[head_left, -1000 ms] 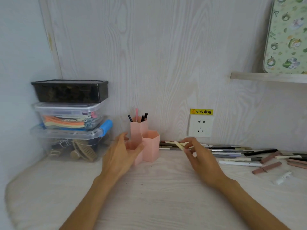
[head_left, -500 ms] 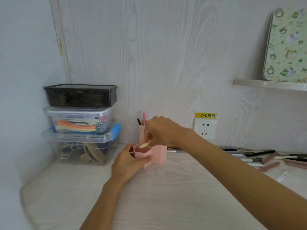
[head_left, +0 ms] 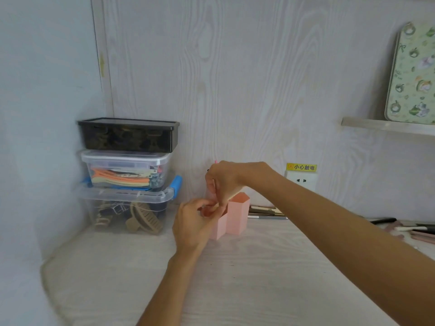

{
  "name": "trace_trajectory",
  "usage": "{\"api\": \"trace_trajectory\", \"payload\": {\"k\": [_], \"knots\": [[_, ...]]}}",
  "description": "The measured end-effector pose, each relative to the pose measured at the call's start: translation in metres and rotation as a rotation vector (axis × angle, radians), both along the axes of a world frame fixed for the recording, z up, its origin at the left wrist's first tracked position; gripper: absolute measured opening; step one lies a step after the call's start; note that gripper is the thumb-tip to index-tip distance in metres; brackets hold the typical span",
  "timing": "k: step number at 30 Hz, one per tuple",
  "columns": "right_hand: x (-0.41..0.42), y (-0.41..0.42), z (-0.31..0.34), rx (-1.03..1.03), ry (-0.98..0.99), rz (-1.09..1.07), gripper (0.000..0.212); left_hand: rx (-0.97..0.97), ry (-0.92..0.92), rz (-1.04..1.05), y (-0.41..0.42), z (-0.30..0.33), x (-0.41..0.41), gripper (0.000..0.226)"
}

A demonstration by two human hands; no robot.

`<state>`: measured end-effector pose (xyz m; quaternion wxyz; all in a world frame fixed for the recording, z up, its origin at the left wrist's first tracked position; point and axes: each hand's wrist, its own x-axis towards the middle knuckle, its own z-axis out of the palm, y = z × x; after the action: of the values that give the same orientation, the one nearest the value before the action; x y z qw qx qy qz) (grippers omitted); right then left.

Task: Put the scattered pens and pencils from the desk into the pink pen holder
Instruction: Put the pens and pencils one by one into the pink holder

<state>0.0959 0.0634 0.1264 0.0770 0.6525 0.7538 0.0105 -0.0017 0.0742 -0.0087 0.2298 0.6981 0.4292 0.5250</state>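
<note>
- Head view: the pink holder stands on the desk near the back wall, just right of a stack of boxes.
- The left hand sits at the holder's front left, fingers curled onto the rim of its low compartment, steadying it.
- The right hand reaches in from the right and hovers over the holder, fingers bunched and pointing down into it. They seem to pinch something thin, but whether a pen is between them I cannot tell; the hand hides it.
- A pink tip and a dark tip peek out above the right hand, so the tall rear compartment already holds some pens, though most of it is hidden.
- The nearer right compartment shows an open mouth with nothing sticking up from it.
- Scattered pens lie along the wall right behind the holder's right side, and more pens lie well apart at the far right edge, partly behind the right forearm.
- My judgement: the task is underway but far from finished; one drop seems in hand, a few pens are stowed, and a fair number remain on the desk.
- A socket with a yellow label sits on the wall behind the right arm; a floral tin leans on a shelf at upper right.
</note>
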Motion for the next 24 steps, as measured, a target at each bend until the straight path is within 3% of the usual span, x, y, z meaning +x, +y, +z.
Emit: {"api": "trace_trajectory", "payload": {"k": [3,5,10,16,21,24], "knots": [[0.008,-0.007,0.008,-0.008,0.309,-0.028,0.028,0.051,0.001,0.079,0.004,-0.003,-0.001,0.028],[0.018,-0.014,0.014,0.107,0.480,-0.043,0.028,0.058,0.072,0.181,0.005,-0.005,-0.002,0.031],[0.063,-0.031,-0.006,0.488,0.590,-0.142,0.023,-0.017,0.123,0.217,0.005,-0.006,0.001,0.030],[0.109,-0.036,-0.088,0.538,0.597,-0.375,0.010,-0.057,0.100,0.203,0.006,-0.004,0.002,0.022],[0.115,-0.034,-0.148,0.469,0.487,-0.276,0.040,-0.131,0.009,0.161,0.006,-0.002,0.003,0.023],[0.114,-0.034,-0.161,0.514,0.419,-0.250,0.045,-0.313,-0.177,0.037,0.004,0.004,0.005,0.026]]}}
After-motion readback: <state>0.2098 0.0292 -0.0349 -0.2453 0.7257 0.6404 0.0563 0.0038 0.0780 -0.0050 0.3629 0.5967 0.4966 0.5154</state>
